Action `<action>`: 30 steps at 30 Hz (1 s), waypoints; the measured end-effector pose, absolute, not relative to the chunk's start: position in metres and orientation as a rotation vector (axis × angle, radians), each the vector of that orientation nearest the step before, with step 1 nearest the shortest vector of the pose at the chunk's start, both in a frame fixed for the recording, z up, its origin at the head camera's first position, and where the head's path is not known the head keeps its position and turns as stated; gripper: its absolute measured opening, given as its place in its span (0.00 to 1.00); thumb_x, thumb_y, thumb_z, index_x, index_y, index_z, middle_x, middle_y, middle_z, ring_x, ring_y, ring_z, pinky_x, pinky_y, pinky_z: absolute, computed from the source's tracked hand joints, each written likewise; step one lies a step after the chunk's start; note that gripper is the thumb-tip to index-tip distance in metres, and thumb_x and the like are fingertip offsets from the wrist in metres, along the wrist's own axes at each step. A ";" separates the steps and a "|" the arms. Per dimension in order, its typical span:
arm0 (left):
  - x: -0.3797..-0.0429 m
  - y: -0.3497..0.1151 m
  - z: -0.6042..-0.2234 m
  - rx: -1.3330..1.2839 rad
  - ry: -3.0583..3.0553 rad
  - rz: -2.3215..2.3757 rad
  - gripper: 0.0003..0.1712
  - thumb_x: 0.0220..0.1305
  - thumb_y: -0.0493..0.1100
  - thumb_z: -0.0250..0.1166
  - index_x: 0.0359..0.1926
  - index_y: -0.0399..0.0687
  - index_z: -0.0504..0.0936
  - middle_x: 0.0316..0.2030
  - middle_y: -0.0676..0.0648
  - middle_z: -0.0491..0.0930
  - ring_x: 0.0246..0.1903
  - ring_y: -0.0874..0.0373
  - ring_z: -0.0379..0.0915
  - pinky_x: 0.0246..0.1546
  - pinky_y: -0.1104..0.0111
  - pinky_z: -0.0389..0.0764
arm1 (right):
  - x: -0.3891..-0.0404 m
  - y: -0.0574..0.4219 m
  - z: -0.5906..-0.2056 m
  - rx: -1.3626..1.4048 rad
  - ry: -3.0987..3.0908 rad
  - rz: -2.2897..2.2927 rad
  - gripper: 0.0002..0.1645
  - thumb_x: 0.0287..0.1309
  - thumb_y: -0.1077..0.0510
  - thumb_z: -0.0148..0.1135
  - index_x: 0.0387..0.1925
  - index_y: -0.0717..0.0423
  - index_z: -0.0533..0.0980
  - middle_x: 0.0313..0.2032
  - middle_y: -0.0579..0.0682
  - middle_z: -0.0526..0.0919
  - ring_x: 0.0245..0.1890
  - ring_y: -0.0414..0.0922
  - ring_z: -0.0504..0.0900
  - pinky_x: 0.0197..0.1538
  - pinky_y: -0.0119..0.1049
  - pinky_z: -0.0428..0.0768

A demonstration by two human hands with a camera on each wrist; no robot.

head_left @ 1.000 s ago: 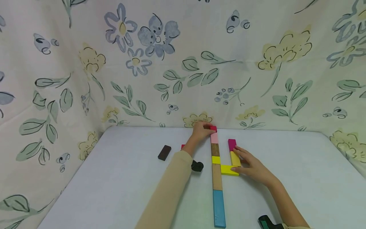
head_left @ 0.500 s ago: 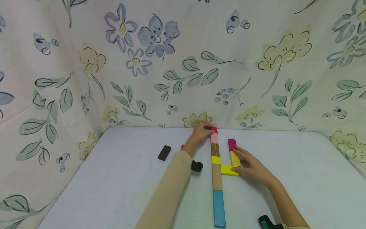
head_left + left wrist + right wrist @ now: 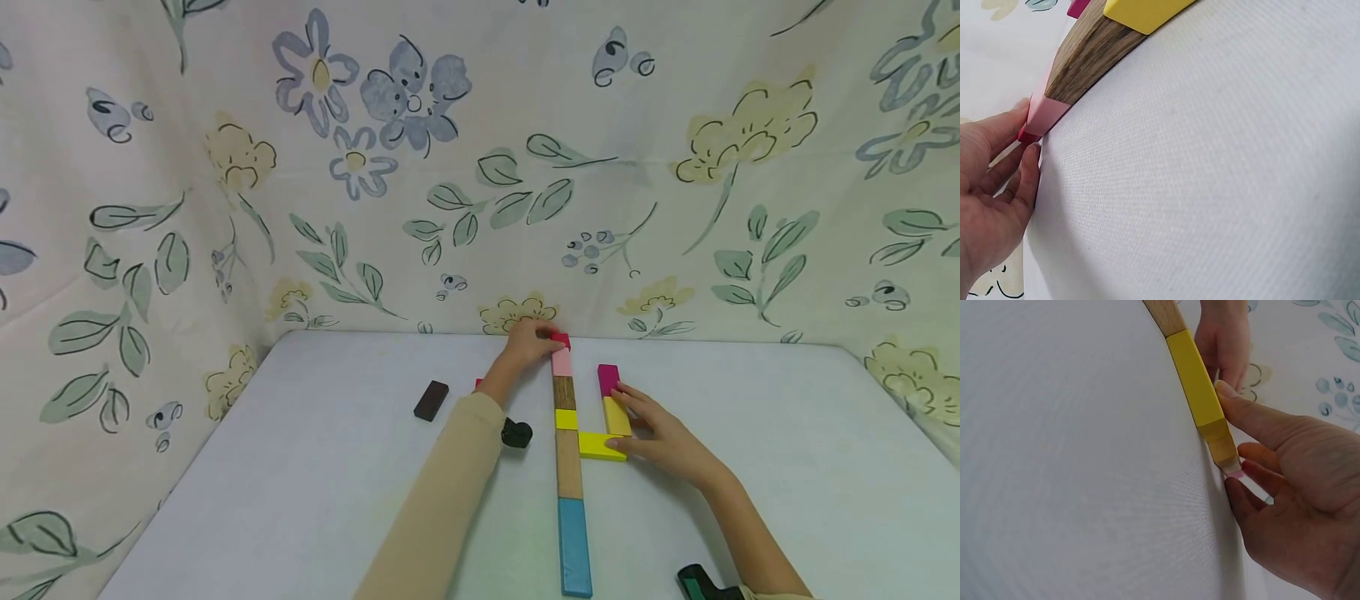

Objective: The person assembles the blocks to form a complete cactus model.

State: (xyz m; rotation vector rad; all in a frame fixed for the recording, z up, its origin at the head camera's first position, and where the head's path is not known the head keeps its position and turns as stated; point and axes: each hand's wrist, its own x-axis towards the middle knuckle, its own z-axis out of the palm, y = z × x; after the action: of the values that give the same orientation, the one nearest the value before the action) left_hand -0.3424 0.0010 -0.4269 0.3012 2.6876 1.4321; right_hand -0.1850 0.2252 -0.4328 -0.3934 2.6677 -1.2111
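Note:
Wooden blocks lie in a straight row in the head view: a blue block (image 3: 575, 547) nearest, a tan block (image 3: 569, 463), a small yellow block (image 3: 566, 419), a brown wood-grain block (image 3: 565, 393) and a pink block (image 3: 562, 362). At the far end my left hand (image 3: 527, 343) pinches a small red block (image 3: 562, 340) against the pink one. A bright yellow block (image 3: 592, 446) juts right from the tan block. From its outer end run an orange-yellow block (image 3: 617, 416) and a magenta block (image 3: 608, 380). My right hand (image 3: 663, 433) holds these, thumb on the bright yellow block.
A dark brown block (image 3: 431, 401) lies apart on the left of the white table (image 3: 300, 483). Another red piece (image 3: 479, 384) is mostly hidden behind the left forearm. A floral cloth (image 3: 480, 192) hangs along the table's far edge.
The small red block has slid slightly nearer, toward the pink block, under the left hand's fingers. The right hand and the other blocks have stayed in place.

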 end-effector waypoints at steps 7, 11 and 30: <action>-0.341 0.003 -0.425 0.313 2.666 1.417 0.19 0.70 0.40 0.72 0.59 0.41 0.86 0.57 0.42 0.84 0.51 0.53 0.75 0.51 0.71 0.82 | -0.184 0.225 -0.432 -0.381 2.670 -1.205 0.52 0.63 0.49 0.74 0.79 0.64 0.61 0.80 0.68 0.54 0.71 0.70 0.68 0.66 0.63 0.76; -0.342 0.004 -0.425 0.316 2.666 1.422 0.17 0.72 0.39 0.70 0.59 0.41 0.87 0.57 0.42 0.84 0.50 0.53 0.76 0.49 0.72 0.83 | -0.185 0.226 -0.432 -0.376 2.671 -1.198 0.52 0.63 0.49 0.74 0.79 0.64 0.61 0.80 0.68 0.54 0.71 0.70 0.68 0.66 0.64 0.77; -0.347 0.005 -0.430 0.372 2.747 1.365 0.14 0.78 0.37 0.61 0.57 0.42 0.88 0.59 0.43 0.84 0.61 0.49 0.75 0.66 0.62 0.77 | -0.184 0.224 -0.431 -0.363 2.662 -1.211 0.52 0.63 0.49 0.74 0.79 0.64 0.61 0.80 0.68 0.54 0.73 0.71 0.65 0.67 0.65 0.74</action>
State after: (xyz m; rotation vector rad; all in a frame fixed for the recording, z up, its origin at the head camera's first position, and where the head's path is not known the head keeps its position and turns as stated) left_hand -0.3468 0.0049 -0.4302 0.3721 2.7470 1.3649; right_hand -0.1838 0.2244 -0.4312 -0.3628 2.6620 -1.2108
